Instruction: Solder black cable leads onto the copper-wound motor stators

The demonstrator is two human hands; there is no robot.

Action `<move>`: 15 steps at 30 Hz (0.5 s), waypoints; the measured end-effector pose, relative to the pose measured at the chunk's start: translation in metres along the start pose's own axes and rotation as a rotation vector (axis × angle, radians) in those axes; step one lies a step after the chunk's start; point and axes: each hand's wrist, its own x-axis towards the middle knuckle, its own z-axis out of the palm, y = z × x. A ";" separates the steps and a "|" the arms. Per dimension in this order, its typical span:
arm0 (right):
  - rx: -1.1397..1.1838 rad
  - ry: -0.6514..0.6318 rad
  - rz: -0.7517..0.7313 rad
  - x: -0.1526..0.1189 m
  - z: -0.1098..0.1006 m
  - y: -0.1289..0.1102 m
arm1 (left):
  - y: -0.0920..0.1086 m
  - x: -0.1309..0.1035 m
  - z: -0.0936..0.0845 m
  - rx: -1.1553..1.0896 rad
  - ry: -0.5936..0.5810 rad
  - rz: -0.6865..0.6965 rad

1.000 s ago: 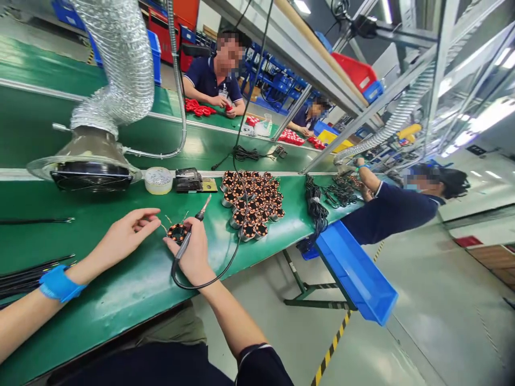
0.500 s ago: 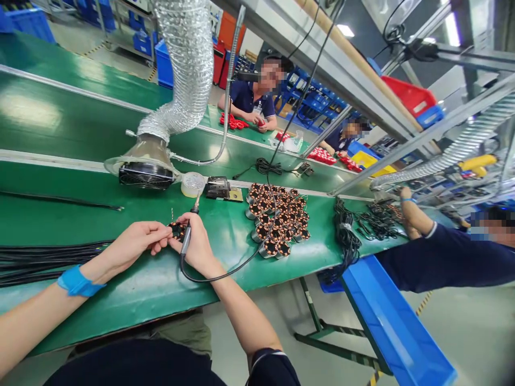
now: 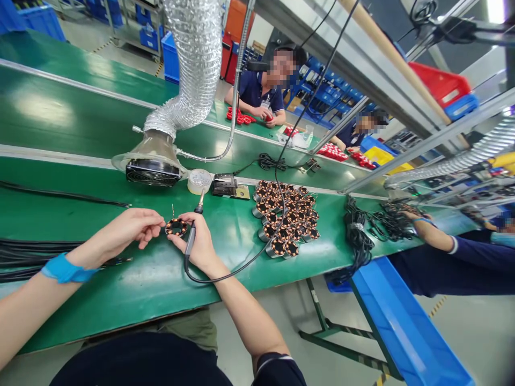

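My right hand (image 3: 200, 244) grips a soldering iron (image 3: 190, 242) with its tip pointing up. Between thumb and forefinger that same hand holds a copper-wound motor stator (image 3: 183, 227), its ring face towards me and a thin wire standing up from it. At the stator's left edge is my left hand (image 3: 137, 228), wearing a blue wrist strap (image 3: 68, 269). Its fingers are curled and pinched; whatever they hold is too small to make out. Beyond the iron's tip stands a round pale tub (image 3: 199, 182), beside a small black box (image 3: 224, 185).
Many stators (image 3: 284, 214) stand grouped on the green bench (image 3: 233, 257). Black cables (image 3: 36, 254) lie left, and a cable bundle (image 3: 358, 236) right. A fume fan (image 3: 153, 172) hangs under a foil duct (image 3: 195, 59). Co-workers sit across and to the right; a blue chute (image 3: 406, 321) slopes down.
My left fingers have drawn back leftwards from the stator, which now shows its open ring face. My right hand keeps the iron. The whole view has shifted slightly.
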 end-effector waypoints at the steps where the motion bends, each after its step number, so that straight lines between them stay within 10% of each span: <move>1: 0.011 -0.005 -0.004 0.001 -0.001 0.000 | 0.003 0.001 -0.004 -0.020 -0.042 -0.031; 11: -0.019 -0.014 -0.070 0.000 0.002 0.001 | 0.007 0.022 -0.011 0.195 -0.292 -0.144; 15: -0.056 0.010 -0.100 -0.002 0.005 0.001 | 0.012 0.032 -0.020 0.512 -0.110 -0.082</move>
